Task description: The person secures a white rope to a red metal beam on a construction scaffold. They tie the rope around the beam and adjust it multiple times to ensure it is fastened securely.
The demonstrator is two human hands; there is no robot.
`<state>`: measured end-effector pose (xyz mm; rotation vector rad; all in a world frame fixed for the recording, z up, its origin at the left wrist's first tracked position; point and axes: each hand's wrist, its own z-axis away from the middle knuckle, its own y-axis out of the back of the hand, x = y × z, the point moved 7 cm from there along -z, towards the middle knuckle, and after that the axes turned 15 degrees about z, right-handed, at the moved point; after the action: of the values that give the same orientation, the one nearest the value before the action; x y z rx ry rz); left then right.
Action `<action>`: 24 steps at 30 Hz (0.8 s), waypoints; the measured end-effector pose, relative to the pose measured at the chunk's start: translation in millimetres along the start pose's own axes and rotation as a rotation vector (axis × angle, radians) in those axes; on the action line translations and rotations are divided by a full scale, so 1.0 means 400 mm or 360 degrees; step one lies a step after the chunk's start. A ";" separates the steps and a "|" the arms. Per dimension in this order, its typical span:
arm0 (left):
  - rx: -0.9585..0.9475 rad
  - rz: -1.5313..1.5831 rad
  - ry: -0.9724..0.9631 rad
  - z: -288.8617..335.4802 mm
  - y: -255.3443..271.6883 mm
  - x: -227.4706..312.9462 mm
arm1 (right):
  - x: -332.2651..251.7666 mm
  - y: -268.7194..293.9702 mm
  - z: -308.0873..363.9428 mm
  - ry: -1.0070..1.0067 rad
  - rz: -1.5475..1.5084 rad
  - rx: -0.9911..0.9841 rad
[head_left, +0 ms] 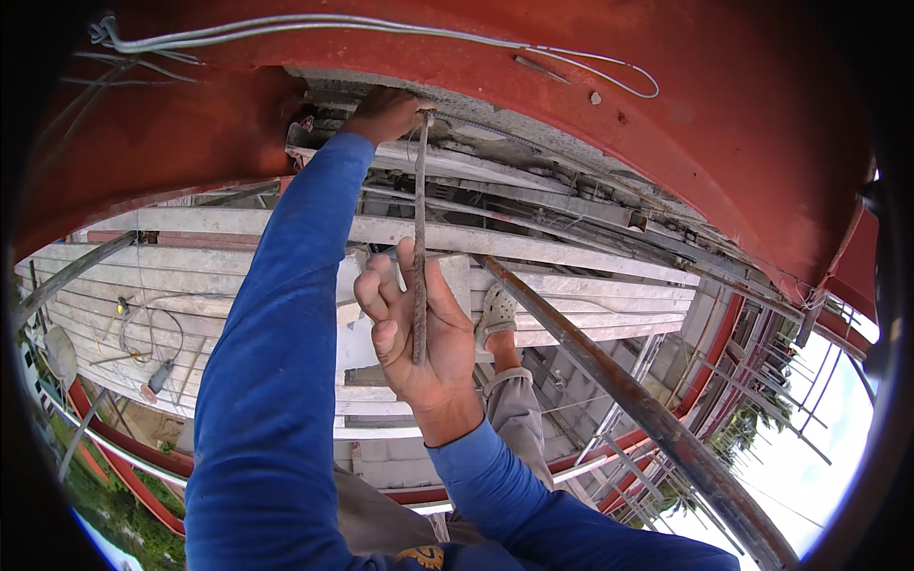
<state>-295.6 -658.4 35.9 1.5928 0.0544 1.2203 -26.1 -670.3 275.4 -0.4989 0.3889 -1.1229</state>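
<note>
A ribbed steel rebar rod (420, 205) runs from the underside of the red beam down toward me. My left hand (384, 116) is raised into the gap under the beam, its fingers closed at the rod's far end and partly hidden. My right hand (428, 347) is palm up, with the near end of the rod lying across the palm between thumb and half-curled fingers. That hold looks loose. Along the concrete edge, a thinner ribbed bar (495, 133) leads off to the right from the rod's top.
The red steel beam (724, 114) arches overhead, with looped grey wire (381, 26) on it. A rusty pipe (638, 395) slants past my right side. Pale planks (571, 290) lie below, with a clog-shod foot (498, 312). A corded tool (159, 379) rests at left.
</note>
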 end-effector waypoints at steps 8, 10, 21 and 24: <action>-0.0024 0.0003 0.0021 -0.004 -0.036 -0.024 | -0.155 0.347 0.005 0.0197 0.2542 0.0339; 0.0003 0.0021 0.0014 -0.003 -0.034 -0.020 | -0.199 0.388 0.000 0.0392 0.3078 0.0596; 0.0028 -0.0017 0.0064 0.000 -0.025 -0.045 | -0.021 0.379 -0.074 -0.0140 0.1425 0.0471; -0.0149 -0.0011 0.0267 -0.003 -0.006 0.018 | -0.087 0.433 -0.082 0.0408 0.2154 0.0430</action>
<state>-291.8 -652.5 38.6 1.4060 0.1086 1.3301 73.2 -584.7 152.7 0.1959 0.6367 0.0978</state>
